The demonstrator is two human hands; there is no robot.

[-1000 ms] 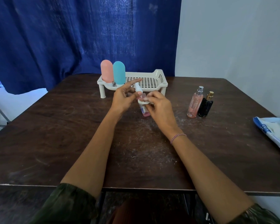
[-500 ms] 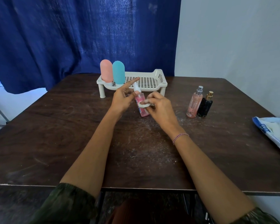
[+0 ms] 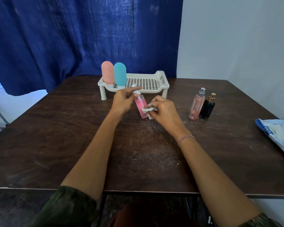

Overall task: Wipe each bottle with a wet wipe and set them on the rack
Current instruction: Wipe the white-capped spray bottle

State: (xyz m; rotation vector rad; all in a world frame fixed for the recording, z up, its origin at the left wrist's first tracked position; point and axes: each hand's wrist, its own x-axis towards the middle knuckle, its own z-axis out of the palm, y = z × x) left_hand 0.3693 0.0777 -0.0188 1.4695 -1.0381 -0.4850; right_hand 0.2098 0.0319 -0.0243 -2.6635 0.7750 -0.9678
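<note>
Slippage is worrying us: our left hand [image 3: 121, 102] is gripping the tilted pink bottle [image 3: 140, 104] only at its neck, just before the rack [image 3: 161, 78], while the wet wipe [image 3: 147, 109], which our right hand [image 3: 165, 110] is pinching, is pressing its side and could be levering it loose. We are not making out whether its base is touching the counter [image 3: 56, 136].

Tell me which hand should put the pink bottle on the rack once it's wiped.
Probably left. The left hand grips the pink bottle near its cap, just in front of the rack; the right hand is busy pinching the wet wipe.
</note>
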